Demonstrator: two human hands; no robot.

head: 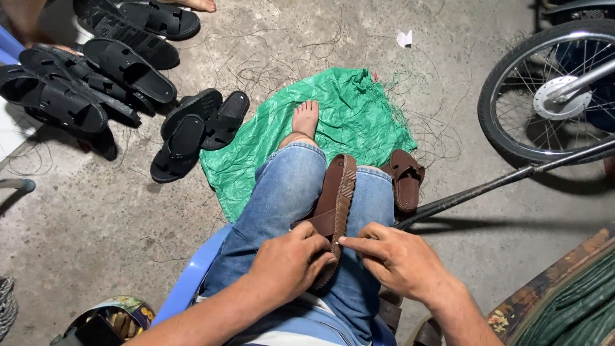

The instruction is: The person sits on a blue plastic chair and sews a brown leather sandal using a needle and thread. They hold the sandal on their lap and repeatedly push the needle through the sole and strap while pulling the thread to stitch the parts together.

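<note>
Brown sandal [336, 198] lies on its edge across the denim lap, stitched rim up, toe at twelve o'clock. Left hand [291, 259] grips the heel; right hand [397, 256] pinches at its rim. Second brown sandal [405, 179] at two o'clock, bare concrete floor [96, 224] at nine.

Evenly lit from above, soft and fairly bright, with no glare on the concrete floor [115, 218]. Short dark shadows under the black sandals [96, 90] toward the floor's upper left corner and beneath the metal bar [500, 182] at the right. Dull sheen on the wheel [544, 90] rim. Sharp through the middle; slight stretching and softness toward the bottom corners. Mild grain in darker patches.
</note>
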